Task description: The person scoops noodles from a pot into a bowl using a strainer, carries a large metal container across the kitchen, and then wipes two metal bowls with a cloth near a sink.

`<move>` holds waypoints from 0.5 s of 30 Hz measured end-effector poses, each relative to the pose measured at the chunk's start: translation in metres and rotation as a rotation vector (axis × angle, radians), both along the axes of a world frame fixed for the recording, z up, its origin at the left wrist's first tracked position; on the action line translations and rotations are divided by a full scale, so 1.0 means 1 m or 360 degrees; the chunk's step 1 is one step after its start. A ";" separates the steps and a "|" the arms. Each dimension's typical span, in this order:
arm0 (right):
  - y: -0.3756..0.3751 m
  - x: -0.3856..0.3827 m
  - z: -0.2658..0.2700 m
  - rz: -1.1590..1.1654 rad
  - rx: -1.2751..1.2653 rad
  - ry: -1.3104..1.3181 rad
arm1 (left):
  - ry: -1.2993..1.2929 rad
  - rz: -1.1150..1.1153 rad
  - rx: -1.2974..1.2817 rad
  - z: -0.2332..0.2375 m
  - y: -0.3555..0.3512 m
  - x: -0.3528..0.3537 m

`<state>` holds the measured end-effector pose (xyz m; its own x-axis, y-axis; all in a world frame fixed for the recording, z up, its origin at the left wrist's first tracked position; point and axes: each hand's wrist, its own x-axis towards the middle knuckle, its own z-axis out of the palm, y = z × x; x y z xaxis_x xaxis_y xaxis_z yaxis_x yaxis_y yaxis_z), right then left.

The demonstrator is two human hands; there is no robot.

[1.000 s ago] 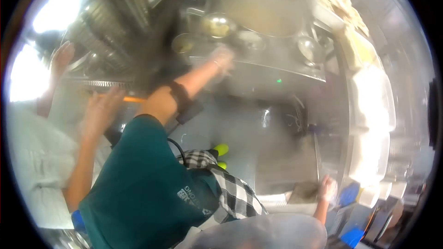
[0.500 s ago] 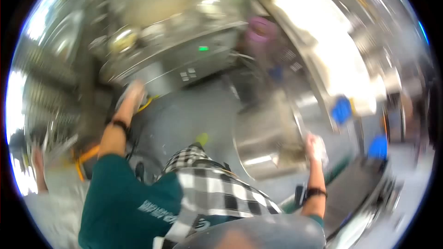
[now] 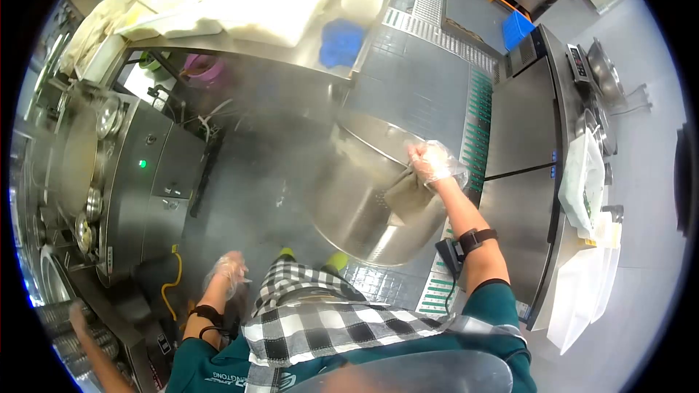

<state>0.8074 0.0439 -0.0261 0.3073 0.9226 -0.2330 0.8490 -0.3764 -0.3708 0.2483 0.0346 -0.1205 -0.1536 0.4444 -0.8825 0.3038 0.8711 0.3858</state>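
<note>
My right hand (image 3: 432, 161), in a clear plastic glove, is closed on a grey-brown cloth (image 3: 409, 198) at the rim of a large stainless steel pot (image 3: 357, 222). The cloth hangs against the pot's side. Haze blurs the pot's far side, and I cannot make out its contents. My left hand (image 3: 231, 268), also gloved, hangs low over the floor beside my apron, apart from the pot. Its fingers look loosely apart, with nothing visible in them.
A steel cooking unit (image 3: 131, 182) with a green light stands at left. Ahead, a counter carries white trays and a blue cloth (image 3: 341, 42). A steel refrigerator (image 3: 520, 189) stands right, beside a floor drain grate (image 3: 477, 124). Another person's arm (image 3: 98, 353) shows at lower left.
My view has turned right, away from the cooking unit. My left hand has left the unit's corner and now hangs near my body. My right hand remains at the pot's rim.
</note>
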 end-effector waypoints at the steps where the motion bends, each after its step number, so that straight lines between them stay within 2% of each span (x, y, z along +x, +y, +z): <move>1: -0.005 0.022 -0.021 -0.0031 0.0199 -0.0063 | 0.0034 -0.0034 -0.0022 -0.002 0.002 0.011; 2: -0.006 0.030 -0.020 -0.0054 0.0394 -0.0131 | 0.0030 -0.0034 -0.0032 -0.004 0.004 0.014; 5: -0.007 0.077 -0.020 -0.0061 0.0254 -0.0266 | -0.0103 -0.0053 0.0106 -0.015 0.010 0.032; 7: 0.000 0.137 -0.030 -0.0069 0.0234 -0.0378 | -0.0550 0.0183 0.0214 -0.012 0.005 0.055; 9: 0.012 0.177 -0.028 -0.0172 0.0199 -0.0378 | -0.0592 0.0069 0.0186 -0.021 0.003 0.046; 10: 0.021 0.192 -0.016 -0.0199 0.0093 -0.0463 | -0.0626 -0.0044 0.0156 -0.024 0.012 0.046; 11: 0.002 0.206 0.001 -0.0306 0.0151 -0.0484 | -0.0661 -0.0096 0.0142 -0.016 0.018 0.043; 12: 0.005 0.230 0.001 -0.0382 0.0211 -0.0483 | -0.0372 -0.1600 0.0252 -0.014 0.033 0.055; 14: 0.010 0.269 0.017 -0.0423 0.0239 -0.0568 | 0.0029 -0.3091 0.0405 -0.012 0.070 0.091; 15: 0.019 0.286 0.032 -0.0432 0.0260 -0.0638 | 0.0290 -0.3278 0.0220 -0.006 0.081 0.129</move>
<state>1.0938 0.0631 0.0056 0.5768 0.8116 0.0931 0.8161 -0.5676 -0.1083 0.3769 0.1153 -0.1268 0.4827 0.0899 -0.8712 0.6144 -0.7436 0.2637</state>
